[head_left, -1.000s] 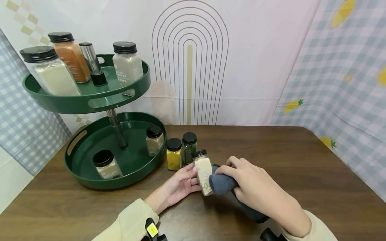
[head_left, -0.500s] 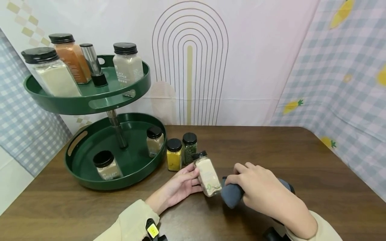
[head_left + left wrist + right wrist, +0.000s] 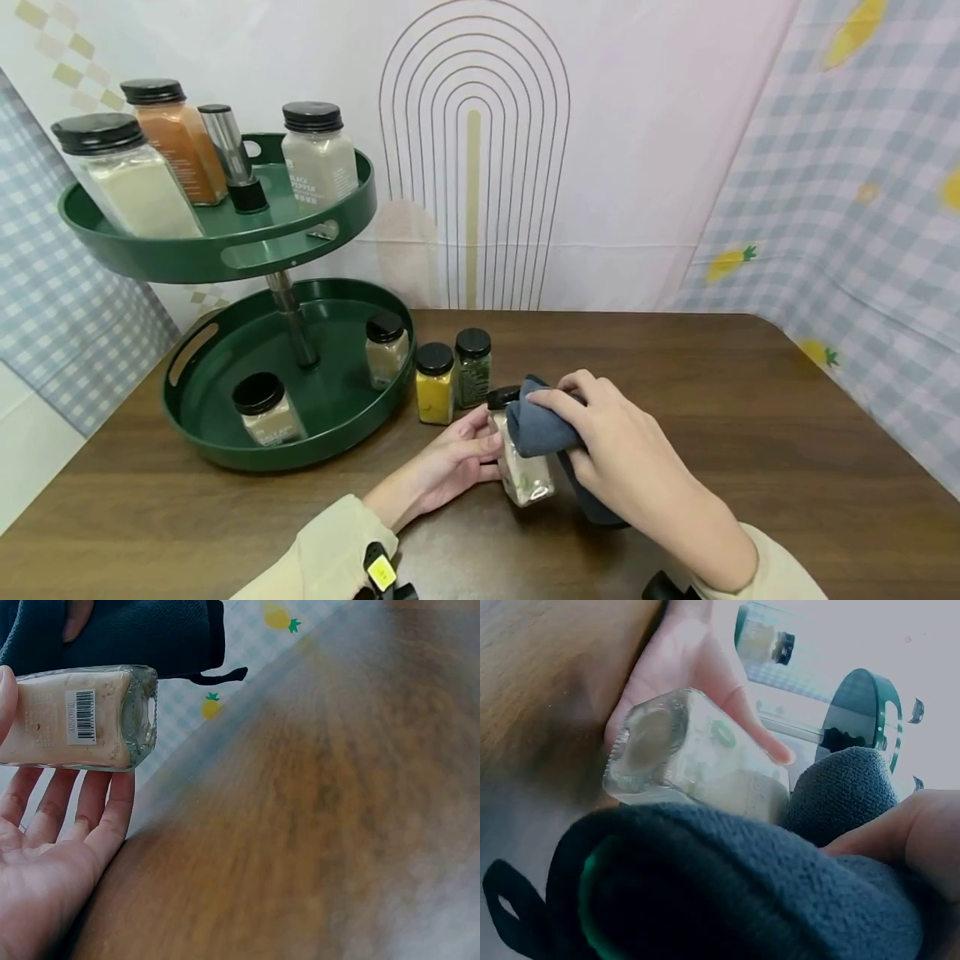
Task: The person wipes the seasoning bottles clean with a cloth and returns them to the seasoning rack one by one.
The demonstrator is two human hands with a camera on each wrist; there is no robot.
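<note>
My left hand [image 3: 450, 458] holds a square glass spice jar [image 3: 528, 477] of pale powder with a black lid, between thumb and fingers. The jar is tilted, its base toward me. In the left wrist view a barcode label shows on the jar [image 3: 67, 720]. My right hand [image 3: 618, 450] grips a folded dark blue-grey cloth [image 3: 543, 427], which lies against the upper part of the jar and hides some of it. In the right wrist view the bunched cloth [image 3: 727, 862], with a hanging loop, covers the lower foreground.
A yellow spice jar [image 3: 434, 387] and a green herb jar [image 3: 472, 367] stand behind my left hand. At left, a two-tier green tray [image 3: 217, 454] carries several jars and a metal cylinder [image 3: 232, 158] on top. The wooden table [image 3: 712, 400] ends at a hanging cloth.
The cloth in my right hand first moved right, off the jar, then came back left and up against its upper part. My left hand kept hold while the jar's tilt shifted.
</note>
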